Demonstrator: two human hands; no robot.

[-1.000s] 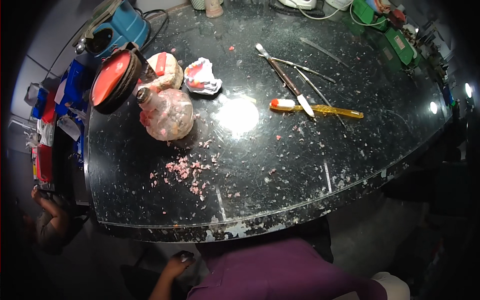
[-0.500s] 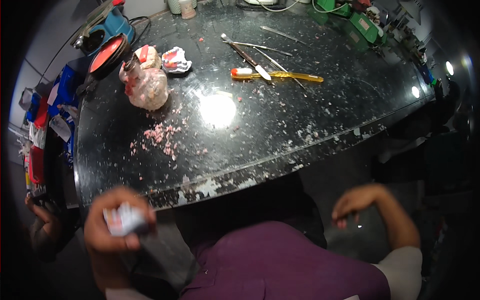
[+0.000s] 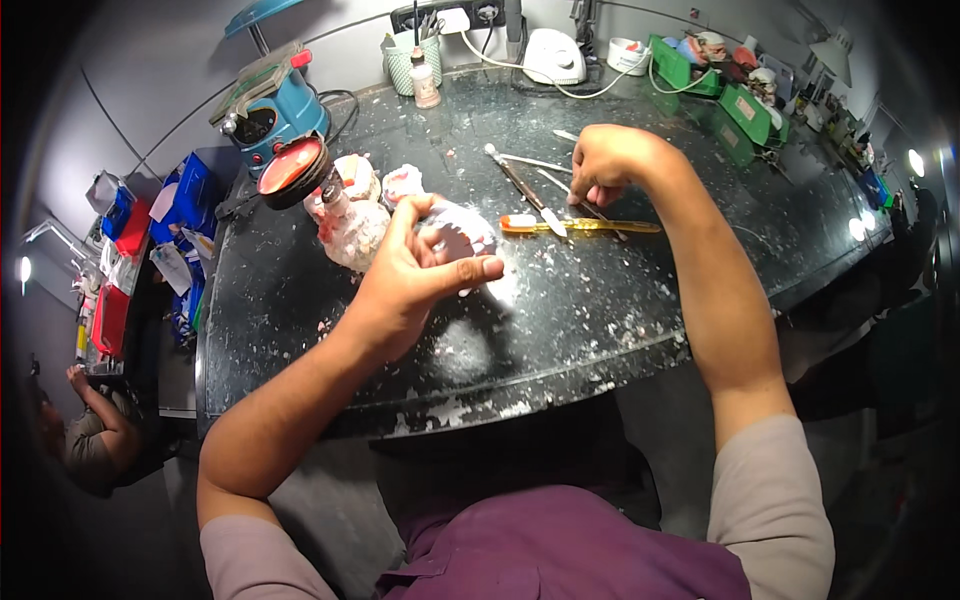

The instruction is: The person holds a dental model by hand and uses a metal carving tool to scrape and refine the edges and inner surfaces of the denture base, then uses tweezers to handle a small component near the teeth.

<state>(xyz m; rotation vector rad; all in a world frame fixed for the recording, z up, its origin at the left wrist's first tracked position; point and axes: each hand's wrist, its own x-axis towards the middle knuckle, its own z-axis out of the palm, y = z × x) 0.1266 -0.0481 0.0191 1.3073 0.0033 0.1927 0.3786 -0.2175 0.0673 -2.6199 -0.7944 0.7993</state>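
My left hand (image 3: 420, 270) is closed around a white dental cast (image 3: 460, 230), held over the bench. My right hand (image 3: 610, 165) is curled with its fingertips at the thin metal tools (image 3: 525, 160); whether it grips one is hidden. Beside these lie a dark-handled knife (image 3: 525, 190) and a yellow brush (image 3: 625, 225). To the left of my left hand stand a lumpy, wax-crusted glass burner (image 3: 350, 235), a black dish of red wax (image 3: 292, 165) and a pale block with red on it (image 3: 355, 170). A smaller pink-white cast (image 3: 402, 182) sits behind my left hand.
The black speckled bench (image 3: 590, 320) holds a blue machine (image 3: 280, 115), a bottle (image 3: 426, 85), a tool cup (image 3: 395, 65), a white device (image 3: 553, 58) and green bins (image 3: 745, 115). Blue and red bins (image 3: 180, 195) are at left, near a co-worker (image 3: 100, 435).
Both my hands have risen from below the bench's front edge to over the bench, the left bringing the white cast, the right reaching the tools. The view now takes in more of the wall.
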